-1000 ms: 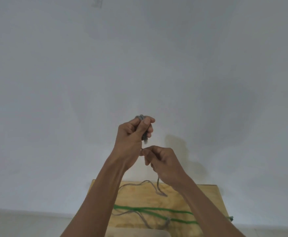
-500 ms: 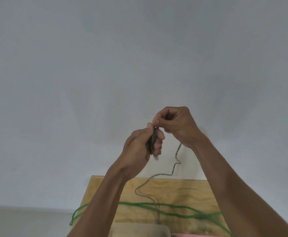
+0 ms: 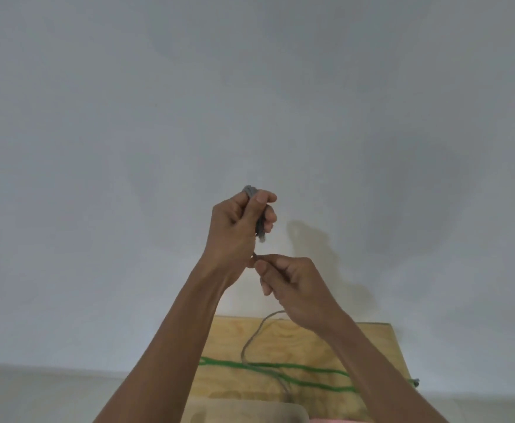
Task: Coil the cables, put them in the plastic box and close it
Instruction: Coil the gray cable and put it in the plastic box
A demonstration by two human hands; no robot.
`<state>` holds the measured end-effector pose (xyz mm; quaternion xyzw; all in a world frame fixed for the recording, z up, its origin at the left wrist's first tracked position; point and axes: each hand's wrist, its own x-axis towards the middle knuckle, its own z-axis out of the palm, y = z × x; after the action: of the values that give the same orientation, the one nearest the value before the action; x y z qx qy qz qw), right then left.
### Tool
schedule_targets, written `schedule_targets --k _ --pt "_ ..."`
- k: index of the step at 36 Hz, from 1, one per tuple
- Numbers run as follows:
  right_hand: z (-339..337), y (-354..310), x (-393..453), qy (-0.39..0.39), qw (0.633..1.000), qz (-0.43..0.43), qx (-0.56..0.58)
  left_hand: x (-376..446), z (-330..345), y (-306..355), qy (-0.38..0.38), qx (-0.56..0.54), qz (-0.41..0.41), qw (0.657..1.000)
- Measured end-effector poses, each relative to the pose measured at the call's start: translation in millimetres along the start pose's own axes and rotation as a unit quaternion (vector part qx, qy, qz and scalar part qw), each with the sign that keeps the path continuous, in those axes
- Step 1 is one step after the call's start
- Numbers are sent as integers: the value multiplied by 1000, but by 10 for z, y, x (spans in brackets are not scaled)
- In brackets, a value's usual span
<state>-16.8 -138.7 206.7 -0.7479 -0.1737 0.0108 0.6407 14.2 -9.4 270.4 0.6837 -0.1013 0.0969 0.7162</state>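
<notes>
Grey, thin and floppy, that's the cable (image 3: 257, 334) you're working on, so it'll weigh next to nothing and won't hold a shape by itself. From the head cam: your left hand (image 3: 239, 227) is closed around the small bundle of loops (image 3: 261, 230), thumb clamped on top, and your right hand (image 3: 286, 279) just below it is pinching the loose strand between thumb and fingertip. The slack drops below your right hand onto the plywood table (image 3: 369, 340), crossing the green cable (image 3: 311, 367) lying there. Keep pinching close to the bundle, I'd say, since soft loops likely spring open if your thumb eases off.
</notes>
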Motion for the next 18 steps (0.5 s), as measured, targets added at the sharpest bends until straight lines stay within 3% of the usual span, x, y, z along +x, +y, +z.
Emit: schedule_targets --k 4,7,10,15,18 --pt "-207 -151 64 25 997 -35 -59 15 -87 -99 -37 165 42 985" --pt "-410 -369 136 10 989 -86 -122 -50 -101 -156 -81 195 29 977" --pt "-564 -587 259 -7 982 -110 -151 -190 11 -136 -111 121 -7 986" --pt "-737 -599 496 33 994 -97 -29 -338 221 -37 -146 -84 -103 980" --pt "-719 -422 531 57 995 -60 52 -323 286 58 -154 -166 -113 967"
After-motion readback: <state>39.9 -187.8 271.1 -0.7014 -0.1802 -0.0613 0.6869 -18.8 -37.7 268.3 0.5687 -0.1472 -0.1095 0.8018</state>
